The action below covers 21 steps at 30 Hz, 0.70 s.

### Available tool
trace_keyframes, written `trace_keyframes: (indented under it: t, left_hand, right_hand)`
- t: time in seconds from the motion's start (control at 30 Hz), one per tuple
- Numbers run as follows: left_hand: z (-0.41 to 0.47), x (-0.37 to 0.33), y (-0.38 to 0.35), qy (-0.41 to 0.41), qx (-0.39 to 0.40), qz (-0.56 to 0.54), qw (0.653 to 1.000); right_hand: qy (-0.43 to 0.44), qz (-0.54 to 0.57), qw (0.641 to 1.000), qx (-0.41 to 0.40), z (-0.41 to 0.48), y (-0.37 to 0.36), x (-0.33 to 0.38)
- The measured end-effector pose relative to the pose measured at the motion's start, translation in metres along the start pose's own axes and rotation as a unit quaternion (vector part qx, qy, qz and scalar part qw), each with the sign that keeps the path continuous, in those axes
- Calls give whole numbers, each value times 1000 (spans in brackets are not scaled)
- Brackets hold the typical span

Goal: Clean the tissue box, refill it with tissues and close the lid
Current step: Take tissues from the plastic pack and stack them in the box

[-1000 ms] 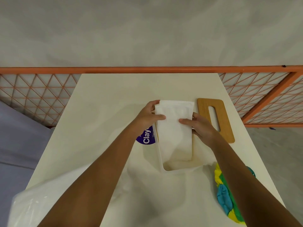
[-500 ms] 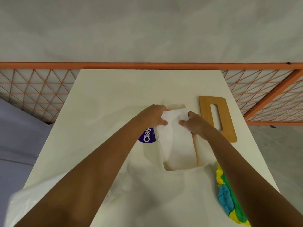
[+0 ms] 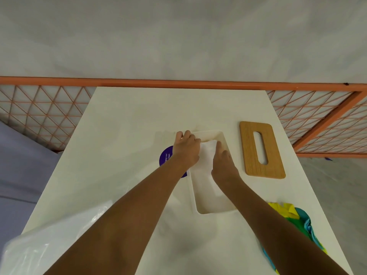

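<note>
A white open tissue box (image 3: 210, 210) lies lengthwise at the middle of the white table (image 3: 129, 126). A stack of white tissues (image 3: 204, 175) sits inside it. My left hand (image 3: 186, 149) rests on the box's far left rim, fingers touching the stack's far end. My right hand (image 3: 223, 161) reaches into the box, fingers pressed on the tissues. The wooden lid (image 3: 261, 149) with its oval slot lies flat on the table to the right of the box, apart from it.
A clear plastic wrapper with a purple label (image 3: 165, 158) lies left of the box and spreads to the near left corner (image 3: 39, 245). A yellow, green and blue cloth (image 3: 297, 221) sits near right. An orange mesh railing (image 3: 178, 83) borders the table's far edge.
The tissue stack, held above the box a second ago, has been lowered into it. Both hands moved down and forward with it and now press on it inside the box.
</note>
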<state>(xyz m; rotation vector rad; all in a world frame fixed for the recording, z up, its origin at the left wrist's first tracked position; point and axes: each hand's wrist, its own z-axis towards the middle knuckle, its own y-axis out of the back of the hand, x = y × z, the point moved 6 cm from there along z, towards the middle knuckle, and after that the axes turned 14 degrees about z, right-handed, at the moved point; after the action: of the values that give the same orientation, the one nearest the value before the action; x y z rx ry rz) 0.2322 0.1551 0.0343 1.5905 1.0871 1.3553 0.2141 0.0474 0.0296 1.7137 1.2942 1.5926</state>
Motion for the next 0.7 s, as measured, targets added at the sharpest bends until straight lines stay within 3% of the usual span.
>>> trace_keyframes:
  t: [0.2,0.4,0.53,0.7]
  left_hand:
    - [-26,22,24,28,-75,-141,987]
    - [-83,61,29,89,-79,-239,964]
    - [-129,94,19,135,-80,-253,955]
    - [-191,128,-4,207,-86,-262,939]
  right_hand:
    - [5,69,998,-11,-14,26,14]
    - [44,178,983,-3,-32,23,53]
    - [55,288,954,57,-54,-2,85]
    - [-32,363,914,179,-76,-59,94]
